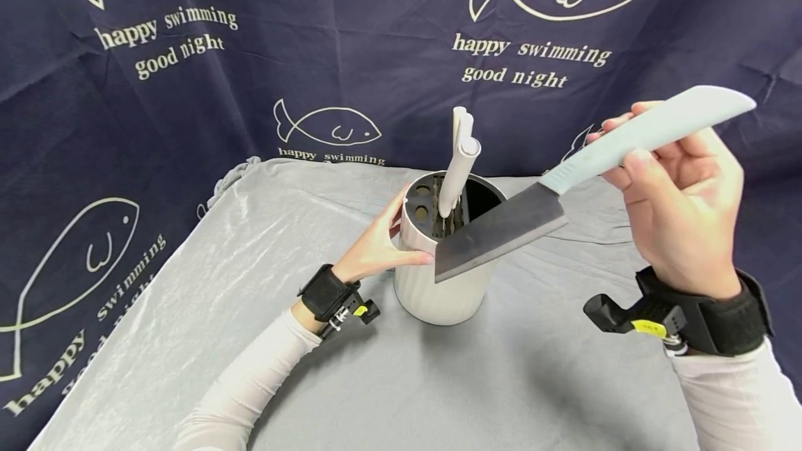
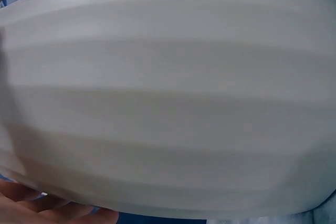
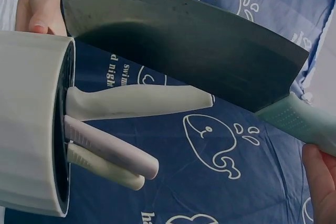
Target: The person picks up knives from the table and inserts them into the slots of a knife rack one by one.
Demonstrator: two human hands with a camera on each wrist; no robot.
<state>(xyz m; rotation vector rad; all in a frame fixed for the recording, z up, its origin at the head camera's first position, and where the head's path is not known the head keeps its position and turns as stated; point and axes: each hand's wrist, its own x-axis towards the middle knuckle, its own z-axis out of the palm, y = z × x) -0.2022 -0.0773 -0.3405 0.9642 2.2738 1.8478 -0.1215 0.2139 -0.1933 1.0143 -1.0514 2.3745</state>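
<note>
A cleaver (image 1: 501, 232) with a wide dark blade and a pale blue-white handle is pinched between thumb and fingers of my right hand (image 1: 679, 186). Its blade slants down to the left, in front of the knife holder's rim in the head view. The white ribbed knife holder (image 1: 441, 298) stands upright on the cloth. Around its left side my left hand (image 1: 382, 242) grips, thumb in front near the rim. Several white-handled tools, one a thick handle (image 1: 459, 172), stick up from the holder's slots. In the right wrist view the cleaver blade (image 3: 184, 40) passes beside these handles, apart from them.
Grey cloth (image 1: 351, 381) covers the table. Behind it hangs a dark blue curtain (image 1: 388, 33) printed with white fish and lettering. The holder's top has round holes (image 1: 421, 213) on the left and a dark open compartment (image 1: 485, 200) on the right.
</note>
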